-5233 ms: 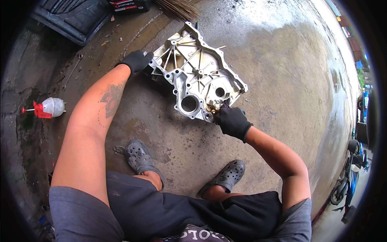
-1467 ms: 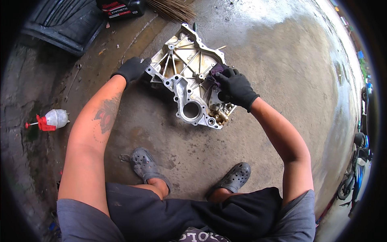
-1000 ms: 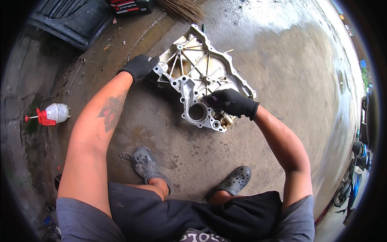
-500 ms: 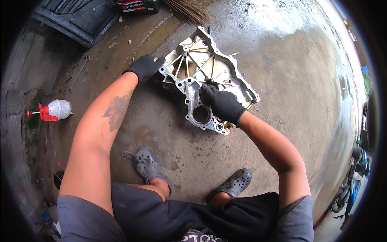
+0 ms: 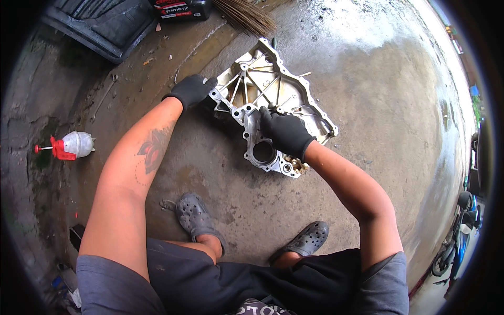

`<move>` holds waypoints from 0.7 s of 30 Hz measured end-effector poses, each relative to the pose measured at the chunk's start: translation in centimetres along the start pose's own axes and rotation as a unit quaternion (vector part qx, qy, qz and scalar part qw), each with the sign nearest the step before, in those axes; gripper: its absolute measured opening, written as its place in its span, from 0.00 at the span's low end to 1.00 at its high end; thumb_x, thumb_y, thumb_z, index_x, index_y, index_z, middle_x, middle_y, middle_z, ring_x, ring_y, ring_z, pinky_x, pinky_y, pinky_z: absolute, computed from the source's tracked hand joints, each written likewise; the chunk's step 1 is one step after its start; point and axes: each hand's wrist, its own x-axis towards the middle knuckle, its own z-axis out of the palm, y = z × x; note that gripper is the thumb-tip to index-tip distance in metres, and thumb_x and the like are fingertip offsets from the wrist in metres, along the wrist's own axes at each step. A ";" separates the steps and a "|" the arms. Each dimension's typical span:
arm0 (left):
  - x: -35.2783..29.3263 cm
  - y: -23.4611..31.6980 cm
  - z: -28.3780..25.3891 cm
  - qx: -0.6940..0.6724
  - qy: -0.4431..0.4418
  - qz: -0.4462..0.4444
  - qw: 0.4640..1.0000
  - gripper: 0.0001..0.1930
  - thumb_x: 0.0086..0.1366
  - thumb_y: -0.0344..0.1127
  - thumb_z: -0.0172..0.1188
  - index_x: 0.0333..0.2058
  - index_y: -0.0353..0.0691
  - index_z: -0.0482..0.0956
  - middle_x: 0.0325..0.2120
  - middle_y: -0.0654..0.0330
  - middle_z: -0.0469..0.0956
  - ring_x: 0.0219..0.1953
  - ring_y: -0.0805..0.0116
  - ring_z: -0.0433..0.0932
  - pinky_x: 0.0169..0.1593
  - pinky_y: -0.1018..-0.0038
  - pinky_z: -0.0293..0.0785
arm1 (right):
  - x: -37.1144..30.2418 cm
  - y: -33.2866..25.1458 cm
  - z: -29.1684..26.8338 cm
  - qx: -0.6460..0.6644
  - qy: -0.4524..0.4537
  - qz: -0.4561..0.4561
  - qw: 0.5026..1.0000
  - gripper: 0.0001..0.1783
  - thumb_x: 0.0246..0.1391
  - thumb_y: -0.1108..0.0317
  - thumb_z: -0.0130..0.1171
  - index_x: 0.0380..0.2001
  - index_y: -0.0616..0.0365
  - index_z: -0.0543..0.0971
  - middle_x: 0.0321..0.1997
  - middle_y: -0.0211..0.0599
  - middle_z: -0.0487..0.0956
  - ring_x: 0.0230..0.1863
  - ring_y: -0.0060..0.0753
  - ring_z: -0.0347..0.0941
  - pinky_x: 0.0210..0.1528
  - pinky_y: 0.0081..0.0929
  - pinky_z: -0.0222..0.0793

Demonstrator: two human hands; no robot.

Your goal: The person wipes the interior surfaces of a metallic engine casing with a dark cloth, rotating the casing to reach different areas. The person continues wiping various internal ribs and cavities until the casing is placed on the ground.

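A ribbed aluminium engine cover (image 5: pixel 283 90) with bolt holes around its rim and a large round bore lies on the concrete before me. My left hand (image 5: pixel 190 91), in a black glove, is closed around the cover's left edge, the thumb over the rim. My right hand (image 5: pixel 286 131), gloved the same way, is bent over the middle of the cover, just above the bore. Its fingers are curled downward. Something small and dark shows by the fingertips; what it is, I cannot make out. The underside of the cover is hidden.
A dark bottle (image 5: pixel 181 9) and a stick broom (image 5: pixel 245 17) lie beyond the cover, beside a black plastic tray (image 5: pixel 100 26). Far left is a silver container with a red handle (image 5: pixel 73 146). My clogs (image 5: pixel 197 216) flank the near floor. A motorcycle (image 5: pixel 457 236) stands far right.
My right hand has shifted slightly left and down over the cover, its fingertips near the ribs. My left hand keeps its hold on the edge. The whole view has moved a little.
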 end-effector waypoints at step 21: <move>1.6 -1.1 1.0 -0.024 0.012 0.001 1.000 0.38 0.73 0.66 0.49 0.38 0.26 0.84 0.33 0.34 0.83 0.41 0.36 0.82 0.50 0.52 0.75 | 1.7 8.6 2.3 0.009 0.126 -0.023 0.992 0.27 0.61 0.66 0.58 0.63 0.48 0.69 0.58 0.46 0.77 0.49 0.56 0.81 0.49 0.49 0.78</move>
